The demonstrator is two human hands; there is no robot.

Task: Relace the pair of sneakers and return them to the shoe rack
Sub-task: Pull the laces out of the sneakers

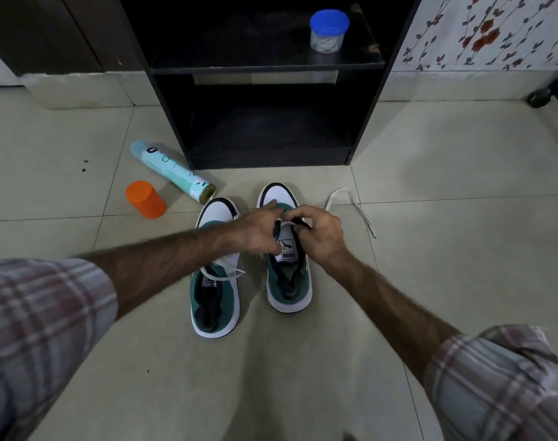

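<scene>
Two green-and-white sneakers stand side by side on the tiled floor, toes toward the black shoe rack (363, 122). The left sneaker (215, 300) has white lace across its tongue. Over the front of the right sneaker (289, 288) both hands meet. My left hand (258, 227) rests fingers on its toe side and touches the lace. My right hand (319, 233) pinches the white lace (351, 202) at the eyelets; the lace's free length loops away over the floor to the right. The eyelets themselves are hidden by my fingers.
A light-blue spray can (172, 171) lies on the floor left of the rack, with an orange capped jar (145, 198) beside it. A blue-lidded clear jar (328, 30) stands on the rack's upper shelf. A floral cloth (481, 33) hangs at the right.
</scene>
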